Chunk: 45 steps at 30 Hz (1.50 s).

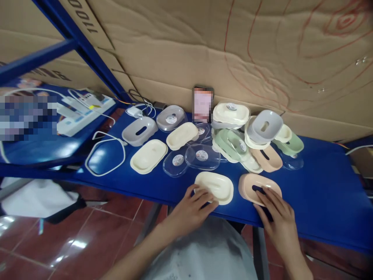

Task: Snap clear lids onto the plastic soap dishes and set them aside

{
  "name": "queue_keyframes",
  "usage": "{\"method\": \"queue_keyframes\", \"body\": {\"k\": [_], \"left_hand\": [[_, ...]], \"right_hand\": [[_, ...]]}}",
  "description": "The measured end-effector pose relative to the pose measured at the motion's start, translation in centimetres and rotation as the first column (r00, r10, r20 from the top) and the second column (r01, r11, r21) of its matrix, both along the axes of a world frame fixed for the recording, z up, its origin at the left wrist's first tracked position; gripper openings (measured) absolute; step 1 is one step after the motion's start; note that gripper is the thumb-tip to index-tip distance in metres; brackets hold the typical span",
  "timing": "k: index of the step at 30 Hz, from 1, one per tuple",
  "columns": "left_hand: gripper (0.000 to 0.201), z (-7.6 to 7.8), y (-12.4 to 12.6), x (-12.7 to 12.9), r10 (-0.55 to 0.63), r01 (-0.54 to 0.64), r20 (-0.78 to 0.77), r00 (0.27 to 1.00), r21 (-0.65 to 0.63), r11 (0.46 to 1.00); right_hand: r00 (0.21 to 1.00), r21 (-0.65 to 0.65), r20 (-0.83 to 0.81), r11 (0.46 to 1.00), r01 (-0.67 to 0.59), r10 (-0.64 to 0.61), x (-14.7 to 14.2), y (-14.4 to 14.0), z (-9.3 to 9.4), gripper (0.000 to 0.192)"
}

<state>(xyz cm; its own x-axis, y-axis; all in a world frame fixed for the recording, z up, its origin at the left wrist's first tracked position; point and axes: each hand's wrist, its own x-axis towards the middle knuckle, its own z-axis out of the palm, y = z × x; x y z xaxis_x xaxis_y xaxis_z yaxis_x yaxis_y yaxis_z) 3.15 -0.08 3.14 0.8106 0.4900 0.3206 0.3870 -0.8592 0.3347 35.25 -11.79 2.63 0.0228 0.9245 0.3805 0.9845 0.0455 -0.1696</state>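
A cream oval dish (218, 186), shaped like the base of a soap dish, lies near the table's front edge. My left hand (198, 204) has its curled fingers on the dish's near-left rim. To its right rests a peach oval soap dish insert (247, 186) with a long slot in the middle. My right hand (275, 210) grips its near-right side, fingers over the rim and thumb at the front. Just behind are clear lids with round stickers, among them one clear lid (192, 157), and another cream dish (149, 156).
Stacked grey, green, cream and peach dish parts, such as a grey insert (276, 124), crowd the back right. A phone (203, 103) leans on the cardboard wall (163, 46). At left lie a white cable loop (87, 155), a power strip (87, 112) and a blue frame post (90, 58).
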Motion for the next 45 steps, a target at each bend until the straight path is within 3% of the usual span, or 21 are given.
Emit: {"method": "queue_keyframes", "body": {"k": [2,5,8,11,16,19,26,28,31,34,40,45], "left_hand": [[0.039,-0.4,-0.4,0.0,0.008,-0.009,0.028,1.0,0.014,1.0],[0.053,-1.2,-0.4,-0.2,0.14,-0.138,0.113,0.984,-0.025,0.99],[0.075,-1.8,-0.2,-0.7,0.224,-0.198,0.17,0.96,-0.158,0.967],[0.073,-2.0,0.0,-1.3,0.208,-0.174,0.167,0.964,-0.196,0.965],[0.043,-1.8,0.1,-2.2,0.197,-0.191,0.139,0.97,-0.054,0.98],[0.036,-1.9,0.0,-2.2,0.2,-0.196,0.149,0.968,-0.04,0.98],[0.04,-2.0,0.2,-3.4,0.212,-0.216,0.262,0.941,-0.015,0.976],[0.038,-1.9,1.0,-5.0,0.334,-0.347,0.322,0.886,-0.017,0.938],[0.031,-2.0,2.5,-7.6,0.561,-0.605,0.414,0.717,-0.031,0.796],[0.026,-2.6,3.8,-9.2,0.653,-0.715,0.439,0.616,-0.035,0.698],[0.02,-3.6,4.1,-9.0,0.686,-0.749,0.417,0.597,-0.017,0.662],[0.02,-2.7,3.8,-9.2,0.69,-0.75,0.411,0.596,-0.023,0.661]], "right_hand": [[0.998,0.072,-0.063,0.997,-0.012,0.017,-1.0,-0.3,0.1,0.035],[0.987,0.138,-0.142,0.989,-0.06,0.08,-4.4,0.5,0.8,0.031],[0.97,0.092,-0.151,0.979,-0.18,0.192,-8.4,2.1,1.3,0.031],[0.953,0.048,-0.149,0.964,-0.26,0.264,-10.7,3.4,1.0,0.03],[0.927,0.021,-0.099,0.932,-0.362,0.362,-10.8,3.7,-0.1,0.032],[0.926,0.017,-0.066,0.929,-0.37,0.37,-10.4,3.4,-0.7,0.037],[0.97,0.188,-0.075,0.959,-0.213,0.231,-10.3,3.0,-2.5,0.051],[0.965,0.18,-0.114,0.96,-0.215,0.237,-10.2,3.0,-2.8,0.052],[0.956,0.164,-0.16,0.962,-0.22,0.246,-10.1,3.0,-3.1,0.052],[0.953,0.19,-0.185,0.96,-0.206,0.241,-10.1,3.1,-3.2,0.049],[0.936,0.243,-0.209,0.943,-0.23,0.282,-10.1,3.3,-3.3,0.043],[0.933,0.266,-0.214,0.936,-0.23,0.29,-10.0,3.2,-3.4,0.047]]}}
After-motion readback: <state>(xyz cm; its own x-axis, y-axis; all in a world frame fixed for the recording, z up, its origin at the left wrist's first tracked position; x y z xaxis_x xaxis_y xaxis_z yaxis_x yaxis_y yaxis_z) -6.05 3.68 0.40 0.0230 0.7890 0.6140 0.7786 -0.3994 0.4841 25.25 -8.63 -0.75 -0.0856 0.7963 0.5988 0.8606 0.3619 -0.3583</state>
